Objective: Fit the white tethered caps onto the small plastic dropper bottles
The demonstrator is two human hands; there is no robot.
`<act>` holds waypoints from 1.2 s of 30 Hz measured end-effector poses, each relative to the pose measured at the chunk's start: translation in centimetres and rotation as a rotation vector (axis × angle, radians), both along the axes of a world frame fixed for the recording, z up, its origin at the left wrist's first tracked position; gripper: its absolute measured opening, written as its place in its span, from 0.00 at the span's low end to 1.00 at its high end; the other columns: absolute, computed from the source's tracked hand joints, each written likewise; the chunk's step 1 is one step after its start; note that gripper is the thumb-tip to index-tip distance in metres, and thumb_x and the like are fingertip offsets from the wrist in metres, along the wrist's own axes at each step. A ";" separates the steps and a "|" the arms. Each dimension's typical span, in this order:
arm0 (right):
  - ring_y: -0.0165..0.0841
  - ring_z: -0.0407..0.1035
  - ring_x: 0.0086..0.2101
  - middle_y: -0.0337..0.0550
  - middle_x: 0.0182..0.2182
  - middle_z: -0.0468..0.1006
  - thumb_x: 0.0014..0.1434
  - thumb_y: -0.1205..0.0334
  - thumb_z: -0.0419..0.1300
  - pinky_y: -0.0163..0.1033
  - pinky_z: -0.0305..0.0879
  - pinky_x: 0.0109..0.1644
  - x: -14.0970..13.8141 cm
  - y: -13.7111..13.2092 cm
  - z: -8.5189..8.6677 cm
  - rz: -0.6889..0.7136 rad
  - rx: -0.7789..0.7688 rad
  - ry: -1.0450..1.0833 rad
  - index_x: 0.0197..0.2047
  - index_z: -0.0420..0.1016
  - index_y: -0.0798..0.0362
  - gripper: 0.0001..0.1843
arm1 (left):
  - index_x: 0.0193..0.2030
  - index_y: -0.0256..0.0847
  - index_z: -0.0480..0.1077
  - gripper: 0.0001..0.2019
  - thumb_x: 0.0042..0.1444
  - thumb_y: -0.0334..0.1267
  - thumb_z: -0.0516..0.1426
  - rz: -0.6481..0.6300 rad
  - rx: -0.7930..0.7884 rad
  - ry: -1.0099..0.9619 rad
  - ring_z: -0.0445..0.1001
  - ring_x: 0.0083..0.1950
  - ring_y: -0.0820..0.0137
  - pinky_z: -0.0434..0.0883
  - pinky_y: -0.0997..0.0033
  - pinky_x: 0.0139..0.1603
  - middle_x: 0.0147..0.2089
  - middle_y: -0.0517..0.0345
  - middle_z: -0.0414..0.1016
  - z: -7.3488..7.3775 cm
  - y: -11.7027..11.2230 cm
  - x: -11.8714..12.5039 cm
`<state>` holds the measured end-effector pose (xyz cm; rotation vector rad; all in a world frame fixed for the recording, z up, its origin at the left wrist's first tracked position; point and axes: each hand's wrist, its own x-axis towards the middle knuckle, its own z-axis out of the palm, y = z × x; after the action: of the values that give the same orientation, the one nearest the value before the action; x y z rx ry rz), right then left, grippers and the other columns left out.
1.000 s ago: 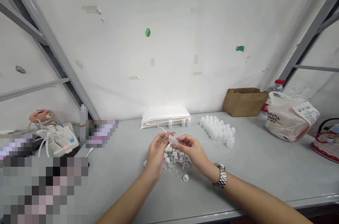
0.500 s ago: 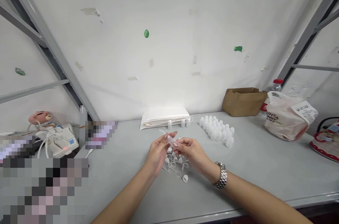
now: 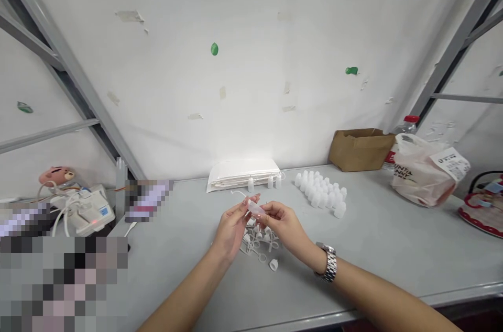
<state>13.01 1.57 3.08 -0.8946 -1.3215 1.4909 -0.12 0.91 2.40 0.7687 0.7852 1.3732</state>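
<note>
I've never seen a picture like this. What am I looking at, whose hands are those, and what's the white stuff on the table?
This is one view from a camera worn on a person's head, looking down at their bare hands. The left hand and right hand pinch a small clear bottle above a pile of white caps. On the grey table sit a cluster of white bottles, a stack of white paper, a brown cardboard box and a plastic bag.

Cardboard box point(image 3: 359, 151), plastic bag point(image 3: 422, 177)
</note>
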 end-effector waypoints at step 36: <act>0.23 0.60 0.19 0.36 0.18 0.68 0.45 0.58 0.64 0.32 0.55 0.26 0.6 0.2 -0.4 0.235 -0.190 0.220 0.23 0.69 0.58 0.12 | 0.31 0.35 0.76 0.13 0.49 0.44 0.57 -0.066 0.101 0.232 0.67 0.52 0.58 0.55 0.62 0.56 0.47 0.45 0.74 0.8 -0.4 -0.4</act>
<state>13.66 1.80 2.70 -0.6860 -1.1666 1.8655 -0.55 0.49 3.19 1.0382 0.8676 1.2863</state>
